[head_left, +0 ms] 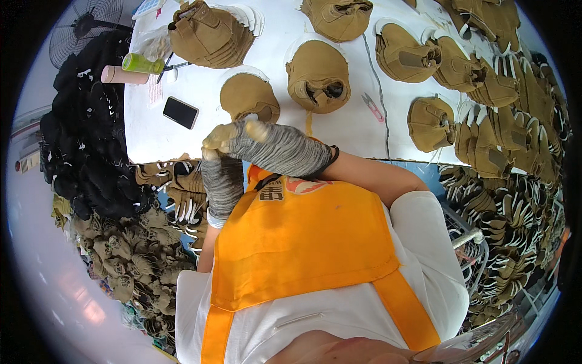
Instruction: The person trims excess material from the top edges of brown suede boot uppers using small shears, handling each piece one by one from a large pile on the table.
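My right hand (254, 136), in a grey striped fingerless glove, reaches across in front of my chest at the table's near edge. Its fingers are curled in and meet my left hand (212, 151), which wears a matching glove and is mostly covered by it. Pale yellow coverings show on the fingertips. What lies between the fingers, if anything, is hidden. Just beyond them a brown shoe upper (248, 94) with a white edge lies on the white table (200, 142). Another brown shoe upper (318, 76) sits farther to the right.
A black phone (180, 113), a green bottle (142, 64) and a pink bottle (124, 75) lie at the left. Pink-handled thread snips (373, 107) rest near a dark cord (377, 85). Stacked brown uppers (494, 145) fill the right. A black pile (85, 133) stands left.
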A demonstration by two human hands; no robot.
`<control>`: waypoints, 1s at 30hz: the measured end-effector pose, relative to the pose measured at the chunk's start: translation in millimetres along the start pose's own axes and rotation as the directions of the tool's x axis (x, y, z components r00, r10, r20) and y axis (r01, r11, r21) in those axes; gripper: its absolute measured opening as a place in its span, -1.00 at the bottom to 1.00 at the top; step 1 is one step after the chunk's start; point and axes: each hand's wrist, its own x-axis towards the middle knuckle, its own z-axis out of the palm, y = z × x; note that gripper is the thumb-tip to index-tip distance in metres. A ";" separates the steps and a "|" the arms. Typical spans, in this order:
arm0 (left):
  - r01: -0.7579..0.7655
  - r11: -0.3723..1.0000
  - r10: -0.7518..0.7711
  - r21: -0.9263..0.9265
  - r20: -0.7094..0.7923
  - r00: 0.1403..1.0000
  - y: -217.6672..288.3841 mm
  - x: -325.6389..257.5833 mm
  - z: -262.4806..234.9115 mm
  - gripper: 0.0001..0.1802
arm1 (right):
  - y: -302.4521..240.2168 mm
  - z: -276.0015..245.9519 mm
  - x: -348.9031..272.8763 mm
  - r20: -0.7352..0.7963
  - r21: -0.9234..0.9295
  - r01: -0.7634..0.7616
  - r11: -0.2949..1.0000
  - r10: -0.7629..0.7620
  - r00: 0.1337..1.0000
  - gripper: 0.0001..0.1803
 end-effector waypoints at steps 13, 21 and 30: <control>0.120 0.987 -0.132 -0.107 -0.112 0.985 21.1 -13.3 17.7 -0.51 | -12.8 -18.5 -26.3 0.101 0.589 0.064 0.806 -0.152 0.983 -0.52; 0.156 0.910 -0.194 -0.383 -0.062 0.979 7.8 -23.0 -2.6 -0.54 | -13.0 -3.6 -16.1 0.232 0.599 -0.118 0.792 -0.030 0.972 -0.43; 0.094 0.837 -0.133 -0.539 -0.033 0.991 22.7 -17.8 -35.2 -0.72 | -10.7 10.3 -1.7 0.262 0.439 -0.262 0.859 0.157 0.952 -0.51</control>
